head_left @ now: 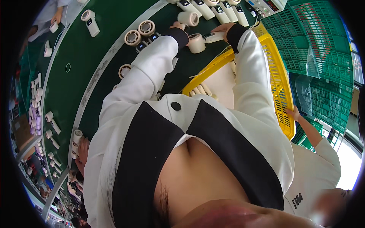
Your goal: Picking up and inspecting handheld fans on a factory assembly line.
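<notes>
My left hand is at the far side of the bench, its fingers curled against a cream handheld fan; my sleeve cuff partly hides the grip. My right hand grasps the handle of another cream handheld fan, whose round head points left, near my left cuff. Left of my left forearm, two fans stand with their round pinkish grilles facing up and small lit displays below. Several more handheld fans lie in a row beyond my hands.
A yellow basket holding cream parts stands under my right arm; a co-worker's hand touches its rim. Green crates are stacked at right. A bench instrument sits far right. On the left, a green belt carries fans; other people's hands work beside it.
</notes>
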### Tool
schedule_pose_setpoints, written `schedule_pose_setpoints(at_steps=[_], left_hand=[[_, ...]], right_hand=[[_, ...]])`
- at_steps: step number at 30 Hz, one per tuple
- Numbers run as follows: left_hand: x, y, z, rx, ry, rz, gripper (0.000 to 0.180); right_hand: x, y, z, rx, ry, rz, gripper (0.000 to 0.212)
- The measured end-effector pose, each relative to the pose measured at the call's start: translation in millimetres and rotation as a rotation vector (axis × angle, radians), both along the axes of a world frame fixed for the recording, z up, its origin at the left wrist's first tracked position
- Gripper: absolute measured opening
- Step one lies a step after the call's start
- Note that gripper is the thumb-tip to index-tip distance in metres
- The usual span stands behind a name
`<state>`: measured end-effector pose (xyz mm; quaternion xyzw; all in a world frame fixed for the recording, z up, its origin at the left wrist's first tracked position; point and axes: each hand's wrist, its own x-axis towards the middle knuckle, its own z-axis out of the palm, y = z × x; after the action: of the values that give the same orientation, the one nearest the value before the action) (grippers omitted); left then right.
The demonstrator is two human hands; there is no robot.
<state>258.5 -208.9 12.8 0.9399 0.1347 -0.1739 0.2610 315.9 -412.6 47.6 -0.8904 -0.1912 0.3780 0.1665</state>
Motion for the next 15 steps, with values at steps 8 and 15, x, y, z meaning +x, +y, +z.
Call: schedule_pose_setpoints(at_steps=[8, 15], left_hand=[[-11.0, -49.8, -3.2, 0.279, -0.104, -0.202, 0.062], [1.7, -32.4, 1.0, -0.055, -0.017, 0.131, 0.051]], right_hand=[[3.0, 16.8, -60.7, 0.047, -0.272, -0.201, 0.052], [-25.4, 35.6, -44.3, 0.171, -0.315, -0.211, 0.035]])
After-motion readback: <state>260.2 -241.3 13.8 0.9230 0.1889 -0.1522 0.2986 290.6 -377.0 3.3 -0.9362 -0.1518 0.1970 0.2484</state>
